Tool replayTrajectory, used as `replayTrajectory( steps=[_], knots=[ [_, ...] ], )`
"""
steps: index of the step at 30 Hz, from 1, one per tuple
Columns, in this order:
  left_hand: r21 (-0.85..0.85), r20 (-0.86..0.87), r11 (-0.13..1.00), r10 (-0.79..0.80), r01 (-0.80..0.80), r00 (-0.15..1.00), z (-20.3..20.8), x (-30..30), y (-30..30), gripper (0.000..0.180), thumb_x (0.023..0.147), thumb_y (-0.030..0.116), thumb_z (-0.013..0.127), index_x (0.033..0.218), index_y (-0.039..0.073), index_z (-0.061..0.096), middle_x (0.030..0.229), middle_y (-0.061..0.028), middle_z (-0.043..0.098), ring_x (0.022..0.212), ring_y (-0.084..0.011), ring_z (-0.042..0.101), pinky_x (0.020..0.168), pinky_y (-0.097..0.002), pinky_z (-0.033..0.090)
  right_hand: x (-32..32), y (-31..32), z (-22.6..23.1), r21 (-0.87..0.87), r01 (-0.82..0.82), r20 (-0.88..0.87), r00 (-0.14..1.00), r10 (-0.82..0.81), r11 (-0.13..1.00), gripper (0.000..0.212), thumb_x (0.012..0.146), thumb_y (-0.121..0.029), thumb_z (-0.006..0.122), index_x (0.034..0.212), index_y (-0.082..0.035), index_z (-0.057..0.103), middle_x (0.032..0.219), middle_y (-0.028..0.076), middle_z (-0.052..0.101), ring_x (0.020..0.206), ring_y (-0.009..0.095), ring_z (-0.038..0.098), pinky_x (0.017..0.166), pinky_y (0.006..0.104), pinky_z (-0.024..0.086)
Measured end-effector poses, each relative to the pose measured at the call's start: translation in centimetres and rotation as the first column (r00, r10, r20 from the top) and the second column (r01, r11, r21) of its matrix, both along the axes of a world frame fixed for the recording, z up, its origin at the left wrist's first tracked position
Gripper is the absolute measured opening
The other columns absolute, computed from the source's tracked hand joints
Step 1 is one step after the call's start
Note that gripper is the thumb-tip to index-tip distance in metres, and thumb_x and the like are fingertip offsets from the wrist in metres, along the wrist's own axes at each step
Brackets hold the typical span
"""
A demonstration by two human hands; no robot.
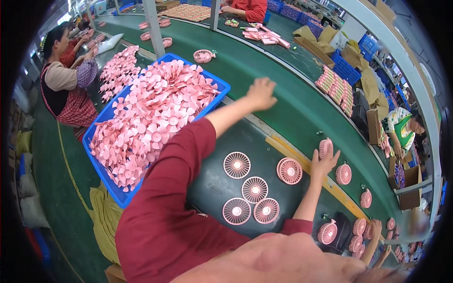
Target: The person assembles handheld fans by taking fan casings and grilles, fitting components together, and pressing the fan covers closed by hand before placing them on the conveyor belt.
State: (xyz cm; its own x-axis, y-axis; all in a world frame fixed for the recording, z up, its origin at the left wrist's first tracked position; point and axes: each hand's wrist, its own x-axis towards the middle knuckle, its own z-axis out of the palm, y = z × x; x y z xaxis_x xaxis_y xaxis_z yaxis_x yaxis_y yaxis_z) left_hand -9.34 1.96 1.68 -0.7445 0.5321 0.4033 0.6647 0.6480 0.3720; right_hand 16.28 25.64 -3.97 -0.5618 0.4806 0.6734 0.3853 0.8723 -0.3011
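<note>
My left hand [262,94] reaches over the green conveyor belt [292,111]. Its fingers are loosely bent and a little apart, and I see nothing in them. At the belt's near edge, my right hand [324,165] has its thumb and fingers around a pink round fan housing [325,147]. On the dark worktop [212,184] in front of me lie several pink slatted fan covers, one of them [255,189] in the middle. Another pink cover [289,170], which looks doubled or stacked, sits left of my right wrist.
A blue crate [219,92] heaped with pink fan blades [155,113] stands at my left. More fan housings [343,174] ride on the belt. A co-worker [71,80] works at the far left; another person's hand [375,233] is at the lower right. A metal post [152,28] rises behind the crate.
</note>
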Motion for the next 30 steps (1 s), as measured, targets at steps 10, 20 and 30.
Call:
replayTrajectory(
  steps=[10, 20, 30],
  knots=[
    [-0.513, -0.015, 0.699, 0.574, -0.499, 0.819, -0.3, -16.2, -12.7, 0.049, 0.092, 0.025, 0.052, 0.138, 0.008, 0.053, 0.153, -0.0176, 0.033, 0.142, -0.0385, 0.030, 0.106, -0.0563, 0.035, 0.9, -9.2, 5.8, -0.372, -0.304, 0.515, 0.719, 0.467, 0.877, 0.062, 0.060, -0.028, 0.088, 0.114, -0.006, 0.065, 0.108, 0.016, 0.060, 0.107, 0.036, 0.058, 0.089, 0.0451, 0.049],
    [-0.483, -0.035, 0.662, 0.639, -0.573, 0.768, -2.6, -18.8, -14.0, 0.043, 0.092, 0.024, 0.054, 0.134, 0.017, 0.058, 0.154, -0.0155, 0.033, 0.144, -0.0402, 0.025, 0.104, -0.0629, 0.033, 0.1, -7.9, 5.1, -0.434, -0.224, 0.433, 0.798, 0.420, 0.872, 0.034, 0.068, -0.023, 0.083, 0.088, -0.001, 0.068, 0.097, 0.019, 0.063, 0.088, 0.037, 0.063, 0.077, 0.0436, 0.050],
    [-0.306, 0.106, 0.793, 0.578, -0.527, 0.809, -1.5, -17.9, -12.0, 0.031, 0.085, 0.017, 0.063, 0.114, 0.006, 0.069, 0.124, -0.0196, 0.063, 0.111, -0.0370, 0.063, 0.093, -0.0401, 0.052, 0.8, -6.6, 5.9, -0.517, -0.296, 0.366, 0.772, 0.520, 0.803, 0.035, 0.069, -0.013, 0.080, 0.100, 0.000, 0.071, 0.098, 0.020, 0.066, 0.094, 0.035, 0.064, 0.083, 0.0413, 0.050]
  ],
)
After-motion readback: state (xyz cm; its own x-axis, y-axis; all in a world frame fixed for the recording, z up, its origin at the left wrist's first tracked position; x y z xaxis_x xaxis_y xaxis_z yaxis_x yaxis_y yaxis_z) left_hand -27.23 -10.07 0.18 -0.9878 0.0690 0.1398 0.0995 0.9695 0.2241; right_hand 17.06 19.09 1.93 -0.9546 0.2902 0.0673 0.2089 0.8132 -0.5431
